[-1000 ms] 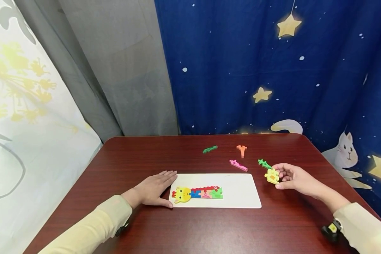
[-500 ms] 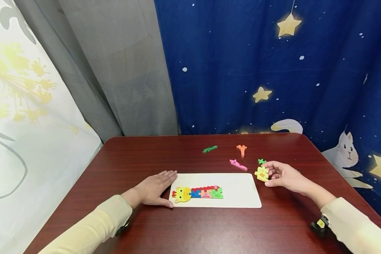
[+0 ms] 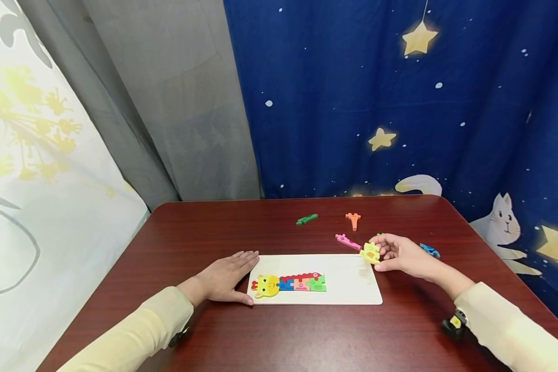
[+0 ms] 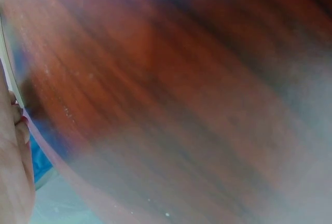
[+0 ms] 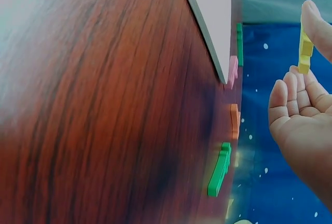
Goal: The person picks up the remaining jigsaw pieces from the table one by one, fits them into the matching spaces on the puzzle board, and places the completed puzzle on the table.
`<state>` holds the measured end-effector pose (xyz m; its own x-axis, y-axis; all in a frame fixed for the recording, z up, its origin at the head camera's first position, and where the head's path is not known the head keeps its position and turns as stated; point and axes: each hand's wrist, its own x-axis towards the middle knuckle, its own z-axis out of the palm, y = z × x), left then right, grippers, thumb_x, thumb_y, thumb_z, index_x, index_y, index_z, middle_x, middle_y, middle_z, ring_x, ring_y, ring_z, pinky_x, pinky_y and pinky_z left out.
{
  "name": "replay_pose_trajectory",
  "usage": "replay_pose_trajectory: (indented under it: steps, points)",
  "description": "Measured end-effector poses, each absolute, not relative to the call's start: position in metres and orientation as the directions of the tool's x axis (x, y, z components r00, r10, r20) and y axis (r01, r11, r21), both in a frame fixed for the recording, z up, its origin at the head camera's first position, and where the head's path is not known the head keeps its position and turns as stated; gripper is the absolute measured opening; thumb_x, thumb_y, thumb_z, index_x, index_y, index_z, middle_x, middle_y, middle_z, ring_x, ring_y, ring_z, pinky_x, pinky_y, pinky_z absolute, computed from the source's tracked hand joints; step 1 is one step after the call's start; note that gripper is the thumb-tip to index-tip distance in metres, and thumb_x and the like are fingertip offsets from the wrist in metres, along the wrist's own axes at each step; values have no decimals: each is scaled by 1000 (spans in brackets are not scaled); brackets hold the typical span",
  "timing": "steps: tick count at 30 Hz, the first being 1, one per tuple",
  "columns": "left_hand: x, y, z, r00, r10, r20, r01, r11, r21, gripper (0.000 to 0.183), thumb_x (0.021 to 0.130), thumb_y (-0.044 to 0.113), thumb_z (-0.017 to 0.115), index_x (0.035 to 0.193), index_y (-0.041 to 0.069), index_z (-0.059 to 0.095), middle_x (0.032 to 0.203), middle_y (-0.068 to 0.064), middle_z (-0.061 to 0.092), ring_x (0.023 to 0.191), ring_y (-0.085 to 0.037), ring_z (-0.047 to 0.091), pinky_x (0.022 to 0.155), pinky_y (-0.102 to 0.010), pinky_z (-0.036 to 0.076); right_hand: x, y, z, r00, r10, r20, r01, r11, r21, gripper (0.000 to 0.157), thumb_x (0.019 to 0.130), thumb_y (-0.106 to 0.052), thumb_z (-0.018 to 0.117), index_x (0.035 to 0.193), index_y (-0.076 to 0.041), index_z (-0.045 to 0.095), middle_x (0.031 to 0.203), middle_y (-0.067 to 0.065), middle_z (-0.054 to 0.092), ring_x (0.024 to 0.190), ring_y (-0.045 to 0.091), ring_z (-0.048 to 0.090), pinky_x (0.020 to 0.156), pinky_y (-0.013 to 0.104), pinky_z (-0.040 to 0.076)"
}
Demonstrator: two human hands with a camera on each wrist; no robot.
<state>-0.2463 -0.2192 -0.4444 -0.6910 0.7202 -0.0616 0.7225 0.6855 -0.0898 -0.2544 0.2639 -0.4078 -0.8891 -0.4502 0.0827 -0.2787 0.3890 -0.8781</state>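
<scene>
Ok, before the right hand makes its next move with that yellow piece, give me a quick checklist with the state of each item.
1. Grip: ok. The right hand pinches the yellow piece.
2. Lift: ok. The right wrist view shows the piece held off the table.
3. Support: ok. The left hand lies at the left edge of the board; how hard it presses cannot be told.
4. Room: ok. Bare white board shows right of the green end piece.
5. Alignment: not ok. The yellow piece is by the board's far right corner, apart from the green end piece.
6. Matching tabs: cannot tell; too small.
</scene>
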Motion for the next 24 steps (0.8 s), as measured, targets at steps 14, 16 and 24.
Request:
replay_pose_trajectory:
  steps: [14, 16, 24]
  points:
    - [-246, -219, -446, -693, 718, -61, 720, 686, -103, 112, 79, 87, 32, 155, 5, 22, 160, -9, 20, 145, -22, 19, 117, -35, 17, -258, 244, -408, -871, -487, 59, -278, 390, -878, 58, 76, -3, 82, 125, 8, 52, 97, 14, 54, 91, 34, 50, 70, 22, 49]
    - [-247, -219, -446, -693, 719, -62, 721, 686, -104, 112, 79, 87, 32, 155, 5, 22, 160, -9, 20, 145, -22, 18, 117, -35, 16, -258, 241, -408, -869, -492, 57, -277, 388, -879, 58, 75, -2, 82, 124, 8, 53, 96, 14, 53, 90, 34, 50, 70, 22, 48]
    - [-247, -219, -445, -693, 718, -63, 720, 686, -104, 112, 79, 87, 32, 155, 5, 22, 160, -9, 20, 146, -22, 18, 117, -35, 16, -260, 231, -410, -856, -515, 44, -281, 393, -876, 59, 75, -6, 83, 124, 7, 53, 94, 15, 51, 88, 28, 48, 68, 23, 47]
